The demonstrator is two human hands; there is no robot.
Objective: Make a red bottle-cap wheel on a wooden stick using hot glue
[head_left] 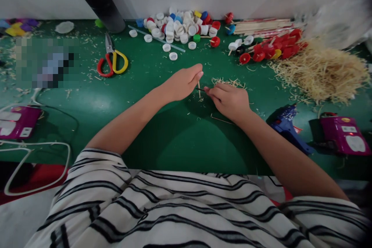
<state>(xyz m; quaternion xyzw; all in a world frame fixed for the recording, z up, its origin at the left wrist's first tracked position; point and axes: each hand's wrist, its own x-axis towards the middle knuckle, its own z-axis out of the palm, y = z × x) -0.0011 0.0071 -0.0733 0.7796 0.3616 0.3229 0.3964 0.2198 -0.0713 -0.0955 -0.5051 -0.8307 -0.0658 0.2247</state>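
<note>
My left hand [184, 82] is closed round a thin wooden stick [199, 90], whose lower end points down toward the table. Facing it, my right hand [231, 99] is closed on a small knife [201, 89]; only a narrow dark blade shows, touching or nearly touching the stick, and its handle is mostly hidden by my fingers. Fine wood shavings [229, 82] lie just beyond my right hand. Another thin stick [222, 119] rests on the green table below that hand, partly covered by it.
Bottle caps [180, 27] are heaped at the back, with red caps on sticks [270, 48] further right. A big shavings pile [322, 69], a blue glue gun [286, 128] and a purple power socket [344, 135] stand right. Scissors [112, 60] and a dark bottle [101, 2] are left.
</note>
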